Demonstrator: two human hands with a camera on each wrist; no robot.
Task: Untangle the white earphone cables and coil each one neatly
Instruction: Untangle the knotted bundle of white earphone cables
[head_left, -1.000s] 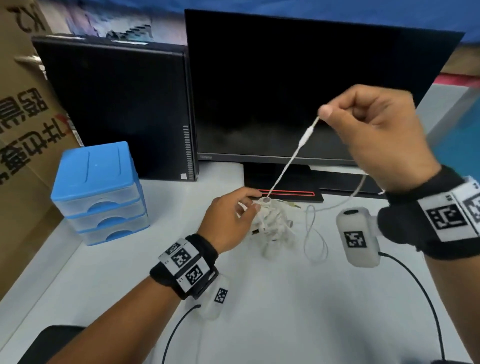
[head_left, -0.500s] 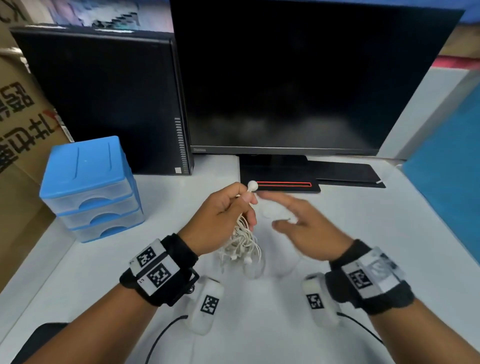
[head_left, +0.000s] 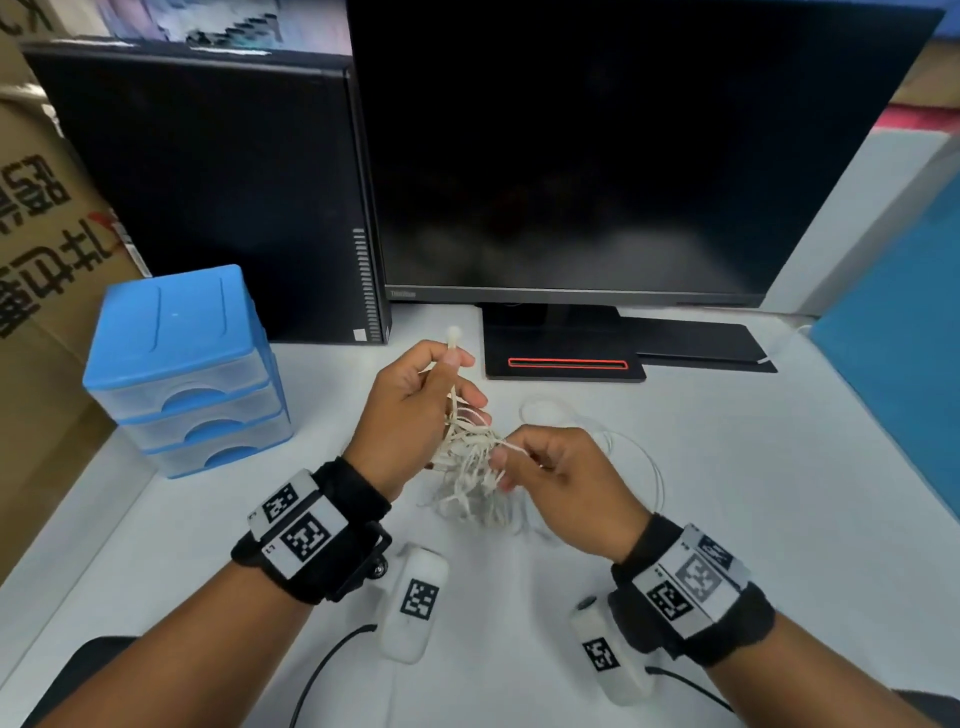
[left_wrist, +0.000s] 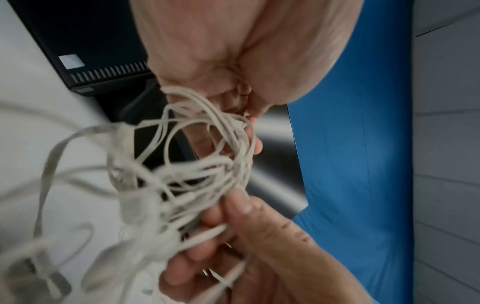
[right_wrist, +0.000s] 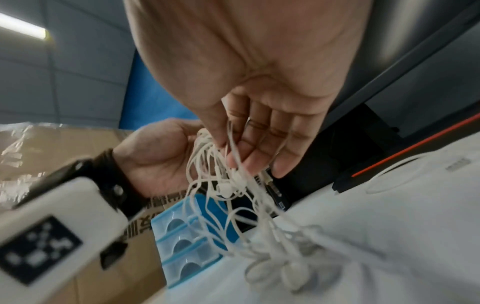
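- Lifted clear of the desk (head_left: 727, 519) since a second ago, the tangle of earphone cables (head_left: 470, 457) now hangs between both hands, where it earlier lay on the surface under the left fingers.
- Left of it stands the blue drawer unit (head_left: 182, 364), well apart.
- Gripping the bundle's upper strands with curled fingers, the left hand (head_left: 410, 410) holds an earbud (head_left: 453, 332) poking above its thumb.
- Down from its high pull a second ago, the right hand (head_left: 561, 478) now pinches a strand at the tangle's right edge.
- Right of the hands, one loose loop of cable (head_left: 550, 410) lies on the desk; it looks like a freed length, so untangling seems barely begun and no coil is made.
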